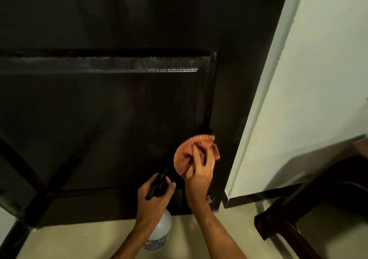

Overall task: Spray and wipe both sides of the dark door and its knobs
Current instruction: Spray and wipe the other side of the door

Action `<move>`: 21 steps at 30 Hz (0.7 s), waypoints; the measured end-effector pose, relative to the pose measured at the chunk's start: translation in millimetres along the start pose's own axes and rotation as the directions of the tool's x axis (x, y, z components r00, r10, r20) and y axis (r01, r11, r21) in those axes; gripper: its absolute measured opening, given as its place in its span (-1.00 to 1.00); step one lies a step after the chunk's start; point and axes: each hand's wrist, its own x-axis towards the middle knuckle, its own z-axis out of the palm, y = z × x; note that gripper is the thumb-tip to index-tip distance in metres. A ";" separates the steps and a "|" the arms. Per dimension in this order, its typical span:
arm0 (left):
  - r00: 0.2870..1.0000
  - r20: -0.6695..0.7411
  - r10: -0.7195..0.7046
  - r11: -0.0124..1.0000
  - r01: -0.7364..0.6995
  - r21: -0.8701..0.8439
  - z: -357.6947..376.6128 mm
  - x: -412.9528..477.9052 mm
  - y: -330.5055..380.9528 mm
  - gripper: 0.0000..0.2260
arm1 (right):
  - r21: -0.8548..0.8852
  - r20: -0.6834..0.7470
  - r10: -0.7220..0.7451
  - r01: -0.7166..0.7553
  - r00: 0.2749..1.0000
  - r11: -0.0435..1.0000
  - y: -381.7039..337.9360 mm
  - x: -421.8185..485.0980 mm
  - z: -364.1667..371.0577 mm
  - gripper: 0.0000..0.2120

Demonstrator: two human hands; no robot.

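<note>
Right hand [199, 177] is on the cloth [184, 153], fingers curled into the bunched salmon-pink fabric and pinching it into a wad. That wad is pressed flat against the dark door [99, 109], low on its face, right where the recessed lower panel [119, 129] meets the frame strip along the door's right side.

Just left of it and a touch lower, the left hand [153, 197] is wrapped round the neck of the spray bottle [162, 229]. Fingers are closed about the black trigger head [157, 185], the thumb lies along its right side, and the nozzle points up towards the door. The white bottle body hangs below the wrist, in front of the door's bottom edge; its label is too blurred to read. The two hands sit close together, but whether they touch is hard to tell.

Higher up the door, a horizontal moulding [99, 64] catches a streak of light across the top of the panel. Down by the door's bottom right corner, just beside the right wrist, a small shiny metal fitting [210, 198] peeks out.

Pale tiled floor [89, 239] runs under the door. To the door's right stands a white wall [318, 79] with a dark baseboard [258, 196], and dark wooden furniture [308, 209] sits against that wall, well apart from the hands.
</note>
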 end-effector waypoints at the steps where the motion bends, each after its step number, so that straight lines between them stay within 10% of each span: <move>1: 1.000 0.010 0.009 1.000 -0.009 -0.001 0.5 -0.9 0.4 -0.87 | 0.006 0.058 0.092 -0.093 0.994 0.996 12.8 -22.4 -0.3 -0.57; 4: 0.999 0.024 0.032 0.999 -0.032 -0.004 -0.9 6.2 13.8 -0.89 | -0.005 0.092 0.236 -0.236 0.967 0.972 15.5 -25.8 0.5 -0.59; 11: 0.995 0.010 0.099 0.995 -0.098 -0.023 3.2 10.9 34.3 -0.90 | 0.121 -0.221 -0.027 0.055 0.975 0.991 -32.7 68.1 -18.6 -0.69; 14: 0.995 0.025 0.100 0.995 -0.099 -0.033 11.1 7.5 37.7 -0.90 | 0.203 -0.265 0.232 -0.181 0.936 0.962 -11.3 48.9 -17.1 -0.66; 18: 0.989 0.051 0.139 0.990 -0.139 -0.003 16.0 5.8 37.5 -0.88 | 0.400 -0.248 0.659 -0.544 0.710 0.738 9.5 29.5 -22.2 -0.67; 21: 0.988 0.070 0.139 0.990 -0.139 -0.010 19.9 5.2 40.2 -0.87 | 0.546 -0.235 0.714 -0.518 0.660 0.658 -13.3 67.1 -34.9 -0.68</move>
